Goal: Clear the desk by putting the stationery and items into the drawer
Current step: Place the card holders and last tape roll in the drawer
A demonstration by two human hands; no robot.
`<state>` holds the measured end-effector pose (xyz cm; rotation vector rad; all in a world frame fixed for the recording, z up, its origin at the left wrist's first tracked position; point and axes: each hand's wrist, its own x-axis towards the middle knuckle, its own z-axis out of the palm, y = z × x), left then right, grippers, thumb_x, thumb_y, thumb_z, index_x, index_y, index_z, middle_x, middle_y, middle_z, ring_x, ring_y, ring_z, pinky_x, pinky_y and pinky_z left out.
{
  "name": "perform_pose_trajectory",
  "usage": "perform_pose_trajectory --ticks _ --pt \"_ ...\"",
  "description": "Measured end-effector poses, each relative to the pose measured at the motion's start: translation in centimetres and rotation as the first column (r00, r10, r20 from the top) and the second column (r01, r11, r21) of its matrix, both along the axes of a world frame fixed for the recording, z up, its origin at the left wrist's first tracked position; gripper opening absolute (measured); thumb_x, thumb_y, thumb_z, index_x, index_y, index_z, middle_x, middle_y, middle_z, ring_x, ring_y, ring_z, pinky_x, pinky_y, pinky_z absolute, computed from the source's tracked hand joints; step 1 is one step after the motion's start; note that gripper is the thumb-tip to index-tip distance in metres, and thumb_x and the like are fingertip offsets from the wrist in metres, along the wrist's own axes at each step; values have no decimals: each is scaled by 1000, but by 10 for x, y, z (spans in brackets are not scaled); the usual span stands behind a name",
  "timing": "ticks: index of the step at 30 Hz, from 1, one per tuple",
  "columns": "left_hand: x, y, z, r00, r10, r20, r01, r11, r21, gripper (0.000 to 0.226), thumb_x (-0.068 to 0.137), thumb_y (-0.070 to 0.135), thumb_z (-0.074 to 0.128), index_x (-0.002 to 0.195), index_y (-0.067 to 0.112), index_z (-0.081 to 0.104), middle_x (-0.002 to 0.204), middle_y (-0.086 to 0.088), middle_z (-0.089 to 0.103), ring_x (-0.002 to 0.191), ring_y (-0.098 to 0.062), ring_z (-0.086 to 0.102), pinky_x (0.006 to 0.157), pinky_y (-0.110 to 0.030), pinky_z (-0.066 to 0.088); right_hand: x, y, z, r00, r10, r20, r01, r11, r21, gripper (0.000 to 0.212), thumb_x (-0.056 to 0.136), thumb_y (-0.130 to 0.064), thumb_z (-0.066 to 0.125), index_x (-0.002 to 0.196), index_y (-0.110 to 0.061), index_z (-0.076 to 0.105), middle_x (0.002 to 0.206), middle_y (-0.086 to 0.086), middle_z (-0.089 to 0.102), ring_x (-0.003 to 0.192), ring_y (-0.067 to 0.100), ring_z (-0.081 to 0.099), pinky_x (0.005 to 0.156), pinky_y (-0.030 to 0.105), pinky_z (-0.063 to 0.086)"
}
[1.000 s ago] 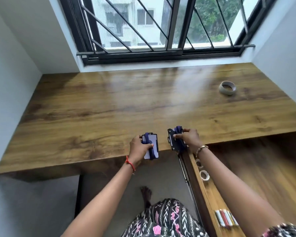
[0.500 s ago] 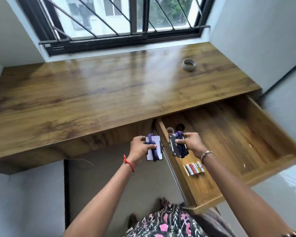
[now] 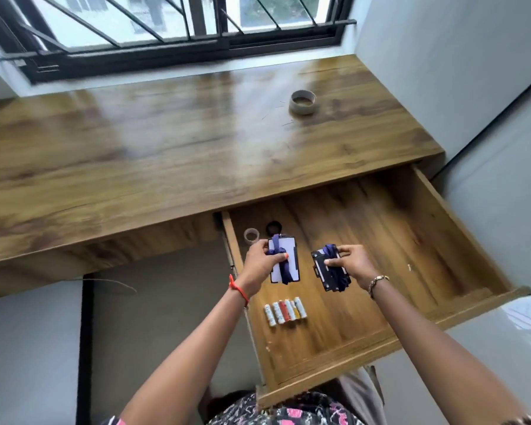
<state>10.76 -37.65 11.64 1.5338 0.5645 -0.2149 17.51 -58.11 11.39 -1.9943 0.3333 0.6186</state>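
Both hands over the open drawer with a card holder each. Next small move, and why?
Probably lower both and let go. The left hand grips the white-faced card holder, the right hand the dark card holder, both over bare drawer floor beyond the batteries. Only the tape roll is left on the desk.

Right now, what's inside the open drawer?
In the drawer: a row of small cylinders, a clear tape roll, a dark round item. Held card holders hide the floor beneath them.

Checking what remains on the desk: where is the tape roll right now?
In the head view the tape roll sits alone on the desk, far right side near the window, beyond the open drawer.
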Motion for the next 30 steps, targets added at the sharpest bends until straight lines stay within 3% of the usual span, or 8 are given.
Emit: perform_pose_trajectory --ticks 2,5,11,13,18,22,27,30 --pt "12 -23 -7 999 10 -32 -9 1000 8 26 82 4 65 105 2 54 95 -11 64 82 -17 61 61 -19 46 21 -17 0 1000 13 -10 -13 1000 23 37 69 4 76 104 4 64 104 16 65 85 21 59 67 27 48" --pt "31 -49 -22 994 52 -93 -50 998 28 26 83 0 62 106 6 51 92 -6 62 77 -12 58 56 -16 44 50 -38 -5 1000 21 -9 -20 999 31 41 72 4 74 110 5 60 101 10 60 89 20 57 76 30 48" --pt "56 -76 -43 979 112 -169 -93 989 115 16 84 4 61 87 15 51 92 -7 60 86 -20 57 71 -30 44 97 -55 -25 994 105 -19 -106 994 -36 42 73 -6 77 111 1 62 96 6 60 88 18 58 77 29 49" --pt "66 -80 -45 977 117 -177 -96 988 123 15 85 5 61 96 11 52 95 -8 61 88 -20 57 66 -26 44 109 -54 -33 989 143 -29 -145 987 -73 39 73 -9 77 109 0 63 94 5 62 87 18 58 75 30 49" --pt "89 -83 -59 963 149 -226 -104 975 198 21 86 9 61 104 11 50 104 -10 61 100 -26 59 86 -38 47 137 -45 -46 957 283 -57 -289 947 -141 43 74 -8 76 114 1 60 108 9 65 101 25 62 89 34 47" --pt "104 -87 -67 951 155 -268 -96 971 219 29 89 10 58 115 4 47 107 -10 59 98 -22 56 86 -34 45 150 -39 -51 946 311 -93 -323 930 -175 58 75 -10 76 126 3 51 124 13 59 112 26 57 96 33 46" --pt "115 -93 -74 945 158 -287 -72 955 289 35 88 12 60 118 4 46 115 -12 60 108 -26 57 89 -33 44 157 -39 -58 937 320 -142 -344 916 -207 70 72 -10 78 132 2 44 130 15 55 118 26 53 95 30 44" --pt "119 -95 -69 935 143 -325 0 915 403 40 87 19 62 119 1 46 122 -15 54 113 -29 52 95 -37 44 159 -38 -52 911 386 -143 -411 874 -260 64 72 -16 79 125 3 51 125 16 57 115 27 55 91 30 45"
